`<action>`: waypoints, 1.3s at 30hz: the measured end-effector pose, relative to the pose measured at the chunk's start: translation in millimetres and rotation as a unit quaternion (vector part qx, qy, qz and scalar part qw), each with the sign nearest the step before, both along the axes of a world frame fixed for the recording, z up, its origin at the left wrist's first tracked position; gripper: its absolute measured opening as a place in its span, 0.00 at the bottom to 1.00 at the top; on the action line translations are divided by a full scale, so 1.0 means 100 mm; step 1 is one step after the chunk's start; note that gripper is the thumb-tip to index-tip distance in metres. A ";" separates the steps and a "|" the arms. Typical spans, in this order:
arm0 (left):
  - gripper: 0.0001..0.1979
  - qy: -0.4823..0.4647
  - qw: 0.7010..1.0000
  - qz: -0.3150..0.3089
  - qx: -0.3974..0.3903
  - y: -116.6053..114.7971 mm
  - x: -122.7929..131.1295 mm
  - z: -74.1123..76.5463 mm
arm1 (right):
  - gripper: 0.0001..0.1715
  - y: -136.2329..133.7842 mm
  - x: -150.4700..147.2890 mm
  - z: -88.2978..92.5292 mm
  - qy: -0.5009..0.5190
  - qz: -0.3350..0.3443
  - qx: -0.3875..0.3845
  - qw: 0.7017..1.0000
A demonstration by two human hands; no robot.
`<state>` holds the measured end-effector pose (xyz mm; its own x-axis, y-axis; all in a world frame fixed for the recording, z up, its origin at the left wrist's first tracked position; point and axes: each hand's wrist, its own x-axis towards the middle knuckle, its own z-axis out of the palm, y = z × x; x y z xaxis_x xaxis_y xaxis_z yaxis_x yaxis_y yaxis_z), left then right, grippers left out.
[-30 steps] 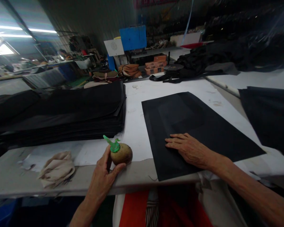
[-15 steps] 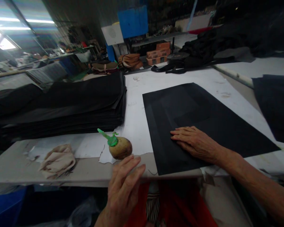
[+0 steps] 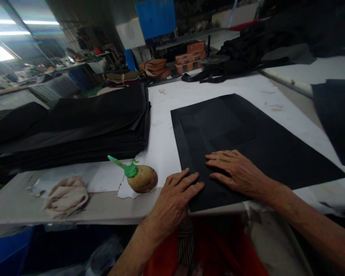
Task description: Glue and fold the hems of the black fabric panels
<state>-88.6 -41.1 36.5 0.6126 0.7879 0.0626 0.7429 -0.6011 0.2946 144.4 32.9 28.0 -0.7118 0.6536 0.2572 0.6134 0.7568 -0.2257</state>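
Observation:
A large black sheet point(image 3: 247, 142) lies flat on the white table point(image 3: 163, 138) in front of me. My right hand point(image 3: 235, 172) rests flat on its near part, fingers stretched out and pointing left. My left hand point(image 3: 175, 199) lies open at the sheet's near left corner, fingertips touching its edge. Just left of that hand sits a round brown bottle with a green nozzle point(image 3: 139, 177), tipped on its side on a scrap of white paper.
A thick stack of black sheets point(image 3: 74, 126) fills the left of the table. A crumpled beige rag point(image 3: 66, 196) lies near the front edge. Another black sheet point(image 3: 337, 115) is at the right. Black fabric, brown bundles and brick-coloured boxes stand at the back.
My left hand let go of the brown bottle, left it on the table and moved right onto the black sheet's near left corner. My right hand stayed flat on the sheet.

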 end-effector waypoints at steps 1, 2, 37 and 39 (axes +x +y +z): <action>0.28 -0.002 1.000 -0.001 0.000 0.00 0.00 0.00 | 0.17 0.00 0.00 0.00 0.002 0.000 0.000 1.000; 0.27 -0.003 1.000 -0.002 -0.001 0.00 -0.01 -0.01 | 0.17 0.01 0.00 -0.01 0.002 -0.001 -0.002 1.000; 0.21 -0.036 0.995 -0.071 0.055 -0.10 0.03 0.01 | 0.35 -0.14 0.02 0.10 -0.014 -0.016 -0.037 0.999; 0.22 -0.025 0.996 -0.077 0.043 -0.11 0.04 0.00 | 0.35 -0.14 0.03 0.09 -0.008 -0.017 -0.039 0.999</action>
<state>-84.7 -52.5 36.9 0.7208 0.6747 0.1587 0.6251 -0.7317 0.2719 147.4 19.0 36.7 -0.6928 0.6949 0.1930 0.6422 0.7162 -0.2731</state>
